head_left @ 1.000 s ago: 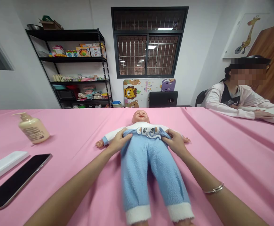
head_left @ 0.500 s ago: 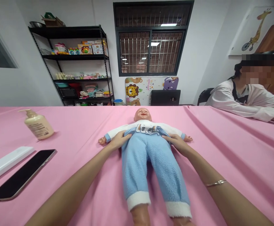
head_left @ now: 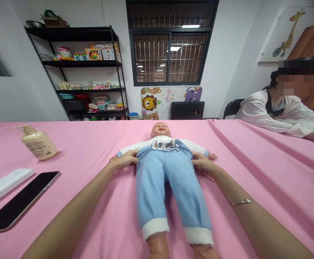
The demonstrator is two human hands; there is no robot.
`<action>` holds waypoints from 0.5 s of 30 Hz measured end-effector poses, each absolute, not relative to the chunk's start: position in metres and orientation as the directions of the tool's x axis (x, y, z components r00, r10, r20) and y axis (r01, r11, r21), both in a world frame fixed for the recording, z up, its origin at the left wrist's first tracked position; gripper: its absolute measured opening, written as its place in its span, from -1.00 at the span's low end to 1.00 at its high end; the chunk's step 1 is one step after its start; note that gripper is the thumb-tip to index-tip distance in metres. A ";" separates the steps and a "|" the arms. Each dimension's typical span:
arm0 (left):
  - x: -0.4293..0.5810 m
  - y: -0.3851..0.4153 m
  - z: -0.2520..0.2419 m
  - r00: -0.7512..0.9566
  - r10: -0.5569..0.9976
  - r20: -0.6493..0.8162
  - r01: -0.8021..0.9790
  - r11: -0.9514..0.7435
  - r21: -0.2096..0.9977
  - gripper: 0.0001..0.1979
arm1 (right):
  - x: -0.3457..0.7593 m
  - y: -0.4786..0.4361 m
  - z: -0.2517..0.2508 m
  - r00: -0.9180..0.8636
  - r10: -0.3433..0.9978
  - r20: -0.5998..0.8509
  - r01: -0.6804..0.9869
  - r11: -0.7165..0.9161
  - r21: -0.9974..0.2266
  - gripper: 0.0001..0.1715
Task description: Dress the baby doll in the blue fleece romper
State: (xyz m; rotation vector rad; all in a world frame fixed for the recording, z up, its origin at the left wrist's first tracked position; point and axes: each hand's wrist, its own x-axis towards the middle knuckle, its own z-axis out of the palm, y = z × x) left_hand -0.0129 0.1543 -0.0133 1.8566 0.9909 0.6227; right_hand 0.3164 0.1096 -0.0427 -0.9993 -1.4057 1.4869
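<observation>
From here the doll's head (head_left: 160, 130) reads as smooth, glossy vinyl, and its trousers (head_left: 153, 190) as rough, matt fleece. I see matt pink cloth (head_left: 256, 172) and a glossy glass phone screen (head_left: 20, 201).

The bottom edge is cutting the feet off the doll (head_left: 160, 187), and the left hand (head_left: 124, 160) is partly hiding its small hand. The phone (head_left: 22, 201) is running off the left edge, the window (head_left: 170, 57) is losing its top, and the seated person (head_left: 278, 115) is running off the right edge. Items on the shelf (head_left: 73, 33) and the print on the bottle (head_left: 39, 145) are showing too small to tell.
</observation>
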 end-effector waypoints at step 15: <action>-0.008 0.158 -0.022 0.520 0.848 0.104 0.423 -0.362 0.831 -0.70 | 0.306 0.109 -0.042 -0.292 0.956 0.013 0.200 0.075 -0.977 -0.76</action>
